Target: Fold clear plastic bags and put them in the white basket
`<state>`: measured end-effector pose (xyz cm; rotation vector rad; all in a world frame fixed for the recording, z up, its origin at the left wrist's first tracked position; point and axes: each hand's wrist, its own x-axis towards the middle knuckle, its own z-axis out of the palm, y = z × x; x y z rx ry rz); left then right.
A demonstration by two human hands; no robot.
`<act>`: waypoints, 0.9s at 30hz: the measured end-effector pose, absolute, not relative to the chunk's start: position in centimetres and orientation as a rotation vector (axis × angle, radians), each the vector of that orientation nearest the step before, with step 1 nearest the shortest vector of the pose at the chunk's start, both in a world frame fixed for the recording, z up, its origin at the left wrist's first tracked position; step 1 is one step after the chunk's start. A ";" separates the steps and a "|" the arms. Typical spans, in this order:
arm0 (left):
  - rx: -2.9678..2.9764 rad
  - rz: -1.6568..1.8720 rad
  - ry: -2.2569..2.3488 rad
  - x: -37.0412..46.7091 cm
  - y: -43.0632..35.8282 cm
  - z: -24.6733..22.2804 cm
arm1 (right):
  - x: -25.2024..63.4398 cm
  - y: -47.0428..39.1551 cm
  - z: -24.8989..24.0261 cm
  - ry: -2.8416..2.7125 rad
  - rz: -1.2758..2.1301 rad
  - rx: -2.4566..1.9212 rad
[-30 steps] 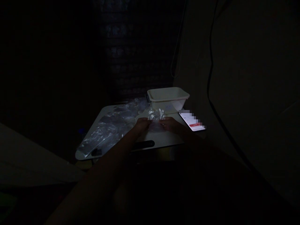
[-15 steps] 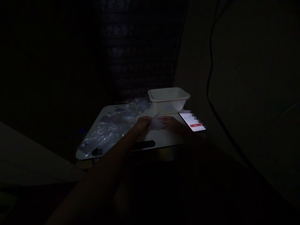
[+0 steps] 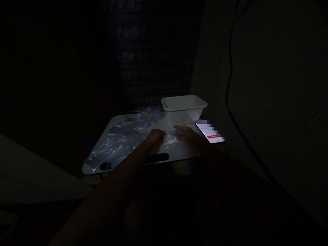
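Between my two hands, just above or on the small white table (image 3: 179, 150), is a clear plastic bag (image 3: 171, 137), crinkled and shiny. My left hand (image 3: 155, 137) is closed on the bag's left side. At its right side, my right hand (image 3: 188, 135) grips the edge, with the index finger stretched along the top. Dim light hides the fingertips in part. To the left of my hands, a loose heap of clear plastic bags (image 3: 115, 140) covers much of the tabletop.
Behind my hands stands a white plastic tub (image 3: 183, 117). A lit phone (image 3: 211, 133) lies at the table's right edge. The tabletop has a dark slot (image 3: 157, 157) near the front. A black cable (image 3: 230, 85) hangs down the wall on the right.
The bag between my hands was blurred and bunched up; now it lies lower, flatter and sharper. My right hand's index finger has extended. Tub, phone and heap look unchanged.
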<state>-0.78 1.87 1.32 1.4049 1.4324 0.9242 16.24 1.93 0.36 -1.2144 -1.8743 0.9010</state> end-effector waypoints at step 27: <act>2.575 -0.066 1.595 1.6 -1.2 -0.1 | 12.4 0.9 -1.6 -2.552 -0.145 -1.452</act>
